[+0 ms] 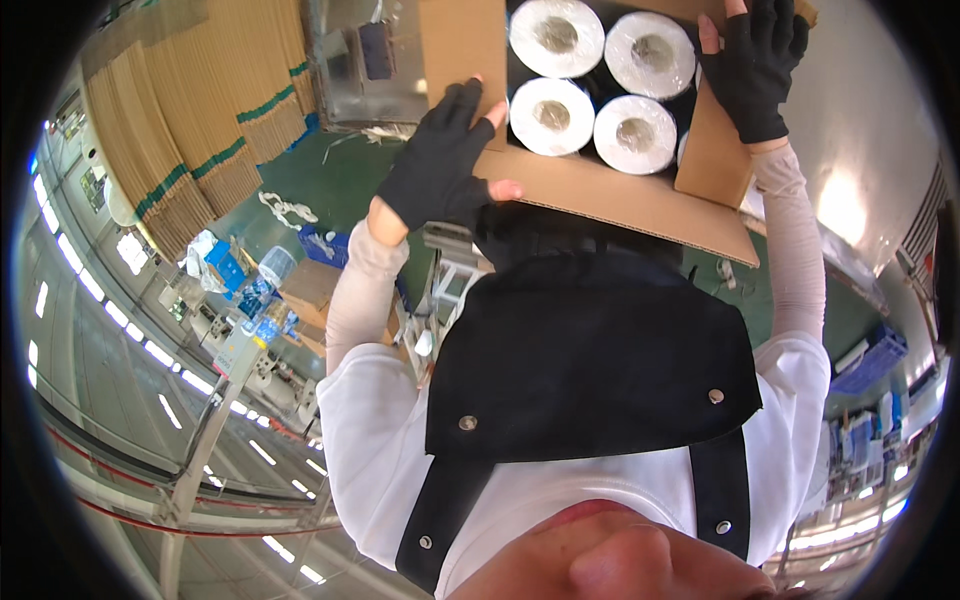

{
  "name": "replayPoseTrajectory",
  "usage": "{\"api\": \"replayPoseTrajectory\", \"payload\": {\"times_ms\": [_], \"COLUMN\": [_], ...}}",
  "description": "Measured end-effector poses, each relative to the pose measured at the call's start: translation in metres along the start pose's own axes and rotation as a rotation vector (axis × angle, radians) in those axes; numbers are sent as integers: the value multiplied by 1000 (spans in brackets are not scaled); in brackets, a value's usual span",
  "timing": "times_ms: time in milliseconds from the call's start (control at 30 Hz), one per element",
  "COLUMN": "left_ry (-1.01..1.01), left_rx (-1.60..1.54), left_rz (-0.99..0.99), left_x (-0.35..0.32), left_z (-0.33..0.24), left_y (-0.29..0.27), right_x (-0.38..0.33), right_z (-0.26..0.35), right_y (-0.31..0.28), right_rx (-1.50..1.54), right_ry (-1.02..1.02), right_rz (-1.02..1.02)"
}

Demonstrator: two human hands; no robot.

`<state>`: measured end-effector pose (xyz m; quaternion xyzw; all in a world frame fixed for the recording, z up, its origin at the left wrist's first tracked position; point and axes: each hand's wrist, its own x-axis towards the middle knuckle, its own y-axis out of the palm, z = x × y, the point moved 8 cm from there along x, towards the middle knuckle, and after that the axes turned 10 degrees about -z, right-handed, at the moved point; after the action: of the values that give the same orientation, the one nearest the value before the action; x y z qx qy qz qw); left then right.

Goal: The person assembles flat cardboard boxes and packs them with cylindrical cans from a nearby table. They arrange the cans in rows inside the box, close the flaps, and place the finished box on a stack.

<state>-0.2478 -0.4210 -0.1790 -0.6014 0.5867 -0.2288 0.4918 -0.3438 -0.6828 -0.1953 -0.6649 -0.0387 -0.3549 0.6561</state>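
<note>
Left hand (440, 160), black fingerless glove, fingers flat on the left flap of the open cardboard box (610, 195), thumb on its near edge. Right hand (757, 62) grips the right flap. Inside: white wrapped rolls (552, 115). Beyond, bundled cardboard stacks (200, 120).

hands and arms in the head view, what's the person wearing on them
Both the left hand and the right hand wear black fingerless gloves that leave the fingers bare at the tips. Each forearm is covered by a snug pale sleeve, running up into looser white shirt sleeves at the shoulders.
</note>
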Motion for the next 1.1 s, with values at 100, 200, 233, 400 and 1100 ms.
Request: {"api": "replayPoseTrajectory", "payload": {"times_ms": [100,200,233,400,1100], "left_ry": [5,97,105,-128,-377], "left_rx": [20,93,110,7,-2181], "left_rz": [-238,-621,-707,-1184,-302], "left_x": [14,22,25,37,67], "left_z": [-1,-1,2,65,-77], "left_y": [-24,-44,-43,-2,143], "right_x": [25,32,30,30,-94], "right_z": [-12,-20,-22,-13,94], "right_y": [5,3,4,-28,-4], "right_rx": [-40,-35,-11,258,354], "right_ry": [-62,-65,-44,-149,-425], "right_rz": [-109,-133,-156,-203,496]}}
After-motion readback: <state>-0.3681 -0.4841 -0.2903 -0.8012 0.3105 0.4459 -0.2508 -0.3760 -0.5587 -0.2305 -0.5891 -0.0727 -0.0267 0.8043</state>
